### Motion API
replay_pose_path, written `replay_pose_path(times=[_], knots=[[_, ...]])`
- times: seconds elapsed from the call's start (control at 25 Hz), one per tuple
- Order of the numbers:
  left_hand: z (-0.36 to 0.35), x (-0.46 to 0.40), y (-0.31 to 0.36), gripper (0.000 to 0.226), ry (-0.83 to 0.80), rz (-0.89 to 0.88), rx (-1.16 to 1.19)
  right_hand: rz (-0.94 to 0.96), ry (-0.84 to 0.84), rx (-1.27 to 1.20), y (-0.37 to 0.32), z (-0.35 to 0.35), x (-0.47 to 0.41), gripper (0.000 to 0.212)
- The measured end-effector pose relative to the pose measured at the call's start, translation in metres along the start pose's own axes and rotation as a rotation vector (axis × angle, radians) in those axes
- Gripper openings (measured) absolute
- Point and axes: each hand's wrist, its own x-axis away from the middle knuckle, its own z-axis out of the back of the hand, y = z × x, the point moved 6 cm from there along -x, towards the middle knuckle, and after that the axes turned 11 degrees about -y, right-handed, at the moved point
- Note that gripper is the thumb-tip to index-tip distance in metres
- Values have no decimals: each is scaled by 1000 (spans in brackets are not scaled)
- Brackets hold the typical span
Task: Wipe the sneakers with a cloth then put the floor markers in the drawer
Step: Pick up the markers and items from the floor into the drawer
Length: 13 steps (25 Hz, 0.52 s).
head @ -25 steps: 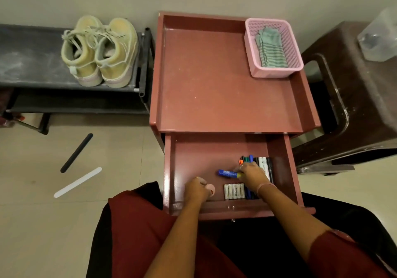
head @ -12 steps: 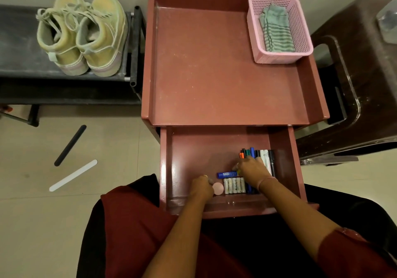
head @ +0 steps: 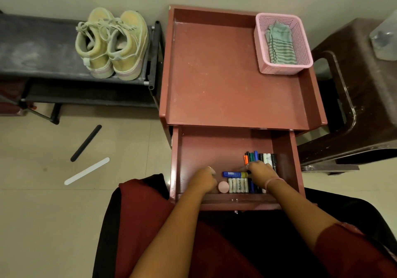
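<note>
Presently both hands are inside the open drawer (head: 223, 146), at its near edge. The left hand (head: 204, 180) lies with fingers curled just beside a pink round disc (head: 223, 187); whether it holds anything cannot be told. The right hand (head: 261, 170) rests over the marker pens (head: 261, 157) stacked against the drawer's right wall, its fingertips at the end of a blue and yellow marker (head: 234, 174); a firm grip cannot be confirmed. A row of batteries (head: 238, 185) sits at the near edge between the hands.

Out on the floor, left of the cabinet, the black floor marker (head: 86, 142) and the white floor marker (head: 87, 171) lie apart, untouched. Neither is in the drawer, so that step appears outstanding.

Farther back, the striped cloth (head: 279, 43) lies folded in the pink basket (head: 283, 69) at the cabinet top's far right corner. The sneakers (head: 112, 43) stand paired at the right end of the shoe rack (head: 32, 48). Whether wiping has been done cannot be established; with the cloth stowed, it is judged either completed or not yet begun.
</note>
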Motion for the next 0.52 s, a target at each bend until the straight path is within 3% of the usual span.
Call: replay_pose_path(times=[0.16, 0.24, 0.52], knots=[[37, 41, 8, 43, -30, -54, -42, 12, 32, -57, -17, 20, 21, 20], [62, 67, 6, 42, 19, -80, 28, 55, 83, -76, -38, 37, 38, 21], [156, 152, -35, 29, 438, -157, 306, 276, 258, -59, -123, 88, 84, 20]])
